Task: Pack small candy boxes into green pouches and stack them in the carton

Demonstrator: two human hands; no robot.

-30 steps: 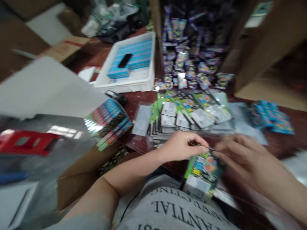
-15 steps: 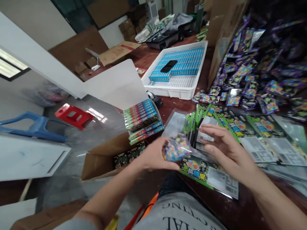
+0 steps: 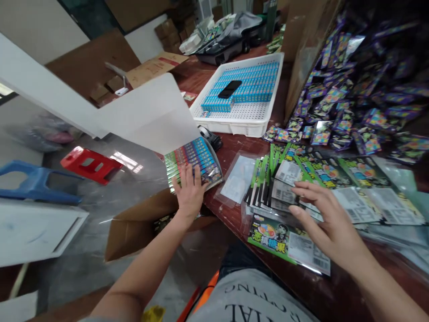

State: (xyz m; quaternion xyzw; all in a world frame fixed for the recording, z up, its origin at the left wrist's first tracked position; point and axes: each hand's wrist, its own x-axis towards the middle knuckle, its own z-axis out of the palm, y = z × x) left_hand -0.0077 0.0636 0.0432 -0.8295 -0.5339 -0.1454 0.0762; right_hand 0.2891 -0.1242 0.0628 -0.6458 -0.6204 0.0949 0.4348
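My left hand [image 3: 190, 190] lies with spread fingers on the rows of small colourful boxes [image 3: 197, 152], which stand in an open display carton with a raised white lid [image 3: 154, 114]. Whether anything is under the palm is hidden. My right hand [image 3: 323, 219], fingers apart, hovers over or touches the fanned green-and-black printed packets [image 3: 268, 183] with white labels; I cannot tell which. Nothing shows between its fingers. Nearest my body, one more green-edged printed packet [image 3: 271, 235] lies flat at the table's edge.
Behind stands a white perforated tray [image 3: 248, 127] of blue boxes with a black phone [image 3: 229, 89] on top. Purple sachets [image 3: 345, 98] spill from a large carton at right. An open cardboard box [image 3: 134, 228] sits below the table edge, left. Red [image 3: 90, 163] and blue [image 3: 40, 179] stools stand beyond.
My left hand has moved left from the packets onto the small boxes. The clear bag of colourful pieces it held is no longer in sight. My right hand stays over the packets.
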